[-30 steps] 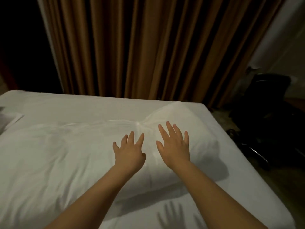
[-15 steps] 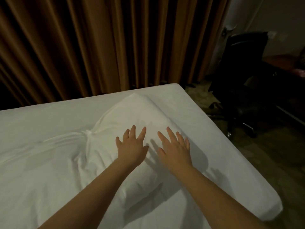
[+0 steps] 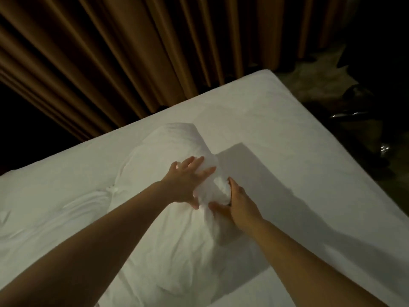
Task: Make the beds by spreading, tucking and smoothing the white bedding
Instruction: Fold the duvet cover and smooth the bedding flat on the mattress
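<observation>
Pillow, white, one: is lying slantwise on the bed, near the corner closest to the brown curtain. Its far end is standing plump, while its near part is lying flatter and creased.

Left grip: is resting released, with fingers straight and spread and the palm pressing down on the plump far end.

Right grip: is grasping the pillow's right edge. The thumb is lying on top and the fingers are reaching down over the side, with white cloth bunching between them. The fingertips are hiding behind the cloth.

Sheet, white: is covering the mattress and is lying mostly smooth around the corner.

Risks, judged:
- The filling is likely crowding into the far end. Squeezing from one side only could be leaving a lump there and a slack near part.
- Pulling at the bunched edge could be dragging the whole pillow across the sheet and rucking the sheet beneath it.
- The pillow is sitting askew to the bed's edges. Plumping without squaring it could be leaving the bed looking unfinished.

Containers:
- Pillowcase, white: is holding the pillow's filling, none of it showing. Its opening is not showing either.
- Gather: cloth is puckering to a point at the pillow's left. Whether the flatter wrinkled cloth beyond it is belonging to the case or the sheet, I cannot tell.
</observation>
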Demonstrator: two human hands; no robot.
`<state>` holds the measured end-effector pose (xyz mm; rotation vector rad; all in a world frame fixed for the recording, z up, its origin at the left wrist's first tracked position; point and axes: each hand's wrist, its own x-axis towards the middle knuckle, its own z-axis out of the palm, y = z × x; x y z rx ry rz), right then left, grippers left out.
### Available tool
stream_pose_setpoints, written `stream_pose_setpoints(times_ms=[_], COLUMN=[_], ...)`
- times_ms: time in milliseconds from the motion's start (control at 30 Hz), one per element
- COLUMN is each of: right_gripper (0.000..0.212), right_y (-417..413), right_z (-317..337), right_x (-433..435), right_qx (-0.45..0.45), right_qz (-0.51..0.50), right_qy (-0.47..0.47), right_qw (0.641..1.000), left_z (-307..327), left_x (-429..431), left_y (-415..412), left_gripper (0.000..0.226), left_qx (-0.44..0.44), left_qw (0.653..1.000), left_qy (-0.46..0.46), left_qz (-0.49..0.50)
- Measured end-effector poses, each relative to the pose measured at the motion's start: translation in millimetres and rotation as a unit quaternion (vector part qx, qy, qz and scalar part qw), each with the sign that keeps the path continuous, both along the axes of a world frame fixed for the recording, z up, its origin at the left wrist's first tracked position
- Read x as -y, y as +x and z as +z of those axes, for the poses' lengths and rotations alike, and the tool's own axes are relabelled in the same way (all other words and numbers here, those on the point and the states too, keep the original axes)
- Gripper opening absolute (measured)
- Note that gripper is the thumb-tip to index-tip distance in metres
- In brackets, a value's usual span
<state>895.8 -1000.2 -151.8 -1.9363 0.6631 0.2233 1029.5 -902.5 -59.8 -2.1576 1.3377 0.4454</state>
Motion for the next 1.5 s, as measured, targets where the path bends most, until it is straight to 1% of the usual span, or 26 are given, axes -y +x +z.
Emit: stream_pose_setpoints(times_ms=[67, 167, 233, 267, 333, 367, 467, 567, 633, 700, 767, 833, 933, 967, 1033, 1067, 1167, 1200, 1233, 1267, 1333, 1467, 1500], right_gripper=[0.110, 0.101, 0.098, 0.098, 0.103, 0.105, 0.111, 0.115, 0.106, 0.085, 0.064, 0.051, 0.048, 0.048, 0.048, 0.046, 0.034, 0.031, 0.028, 0.028, 0.039, 0.065, 0.068], right_y=[7.5, 8.6, 5.7, 3.4, -6.2, -13.0, -35.8, -53.4, -61.2, -66.6, -69.3, -70.3, -75.0, -80.1, -100.6, -116.4, -172.2, -184.4, -191.9, -194.2, -189.1, -173.3, -170.6], right_z=[-12.7, -32.3, -41.9, -46.7, -56.2, -60.1, -73.0, -79.8, -78.6, -74.7, -67.6, -53.9, -17.4, -5.8, 4.5, 1.2, -29.4, -38.9, -47.9, -54.8, -62.0, -60.7, -60.0], right_x=[12.0, 20.0, 23.3, 25.1, 27.9, 28.6, 27.3, 28.7, 27.9, 24.0, 25.3, 33.5, 52.3, 57.6, 65.6, 69.1, 76.8, 77.5, 78.2, 79.3, 84.1, 90.9, 88.5], right_qx=[0.023, 0.060, 0.072, 0.074, 0.048, 0.026, 0.004, -0.018, -0.025, -0.024, -0.024, -0.018, 0.034, 0.054, 0.067, 0.053, -0.051, -0.079, -0.102, -0.116, -0.114, -0.067, -0.050], right_qz=[0.024, 0.042, 0.048, 0.050, 0.054, 0.058, 0.092, 0.125, 0.131, 0.139, 0.136, 0.139, 0.166, 0.171, 0.169, 0.159, 0.092, 0.087, 0.102, 0.124, 0.144, 0.076, 0.062], right_qy=[0.041, 0.094, 0.130, 0.163, 0.253, 0.283, 0.306, 0.288, 0.286, 0.251, 0.208, 0.160, 0.059, 0.043, 0.036, 0.043, 0.116, 0.130, 0.130, 0.123, 0.115, 0.164, 0.177], right_qw=[0.999, 0.993, 0.988, 0.982, 0.965, 0.957, 0.948, 0.949, 0.949, 0.958, 0.968, 0.977, 0.984, 0.983, 0.983, 0.985, 0.988, 0.985, 0.981, 0.978, 0.976, 0.981, 0.981], left_z=[-6.0, -19.4, -28.0, -31.3, -37.1, -40.9, -56.0, -63.9, -60.1, -51.7, -43.3, -31.2, 0.4, 10.9, 19.4, 15.3, -30.8, -48.0, -62.5, -73.6, -79.1, -68.3, -67.1], left_x=[26.4, 64.5, 85.7, 94.8, 107.6, 110.5, 111.3, 104.0, 97.7, 89.9, 82.6, 79.8, 88.6, 93.6, 100.3, 103.8, 110.6, 112.0, 112.8, 112.2, 110.6, 113.3, 114.1], left_y=[11.0, 28.0, 40.0, 46.2, 54.9, 56.6, 52.3, 39.8, 33.7, 29.3, 22.9, 16.2, 11.5, 10.0, 2.4, -7.2, -55.9, -72.1, -84.1, -88.7, -86.2, -76.0, -77.4], left_gripper=[0.122, 0.130, 0.129, 0.128, 0.124, 0.119, 0.094, 0.070, 0.060, 0.053, 0.051, 0.049, 0.048, 0.048, 0.053, 0.057, 0.069, 0.071, 0.072, 0.073, 0.074, 0.070, 0.069], left_qx=[0.005, -0.008, -0.005, 0.004, 0.022, 0.024, 0.020, 0.022, 0.017, 0.016, 0.023, 0.026, 0.032, 0.028, 0.003, -0.011, -0.052, -0.063, -0.067, -0.067, -0.052, -0.041, -0.043], left_qw=[0.997, 0.980, 0.962, 0.951, 0.934, 0.930, 0.934, 0.939, 0.945, 0.950, 0.952, 0.957, 0.968, 0.972, 0.979, 0.982, 0.977, 0.974, 0.974, 0.975, 0.975, 0.973, 0.972], left_qy=[0.073, 0.190, 0.263, 0.297, 0.345, 0.354, 0.336, 0.312, 0.298, 0.291, 0.284, 0.268, 0.234, 0.221, 0.192, 0.172, 0.131, 0.132, 0.133, 0.136, 0.143, 0.156, 0.158], left_qz=[-0.031, -0.061, -0.076, -0.082, -0.093, -0.097, -0.116, -0.142, -0.132, -0.117, -0.109, -0.105, -0.087, -0.076, -0.067, -0.079, -0.160, -0.170, -0.169, -0.161, -0.159, -0.165, -0.168])
